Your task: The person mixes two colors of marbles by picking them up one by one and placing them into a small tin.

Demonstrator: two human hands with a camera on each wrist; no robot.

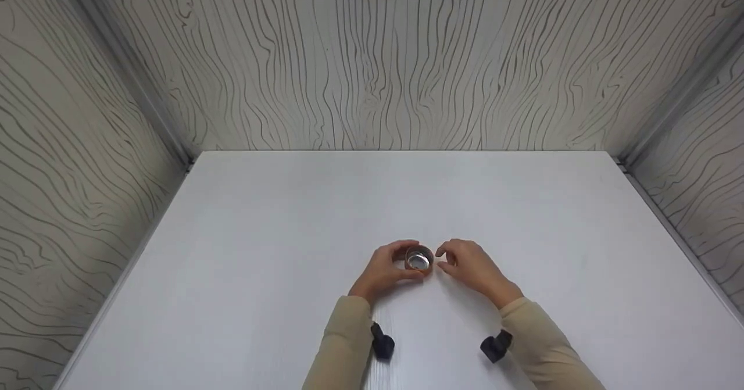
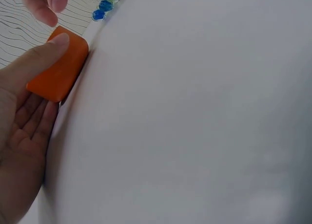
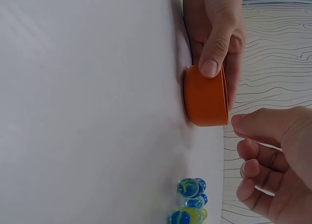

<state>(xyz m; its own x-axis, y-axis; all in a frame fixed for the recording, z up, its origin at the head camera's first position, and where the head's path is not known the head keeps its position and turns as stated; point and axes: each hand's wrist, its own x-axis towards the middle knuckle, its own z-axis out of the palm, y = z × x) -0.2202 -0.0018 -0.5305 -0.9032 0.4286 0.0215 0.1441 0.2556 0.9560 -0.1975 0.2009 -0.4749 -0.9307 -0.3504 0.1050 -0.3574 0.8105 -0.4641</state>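
Observation:
My left hand (image 1: 385, 267) holds a small orange cup (image 3: 207, 102) with a shiny metallic inside, thumb on the near side and fingers behind it. The cup stands upright with its base right at the white tabletop. Just to the right of its rim is my right hand (image 1: 472, 268), thumb and bent fingers apart with nothing between them. Several blue, green and yellow glass marbles (image 3: 188, 187) lie bunched on the table below the right hand in the right wrist view. The left wrist view shows part of that bunch of marbles (image 2: 105, 5); in the head view they are hidden.
The white table (image 1: 279, 215) reaches back to a wood-grain patterned wall (image 1: 372, 64), with similar panels at both sides. Black wrist cameras (image 1: 382, 344) stick out from both beige sleeves (image 1: 340, 343) over the tabletop.

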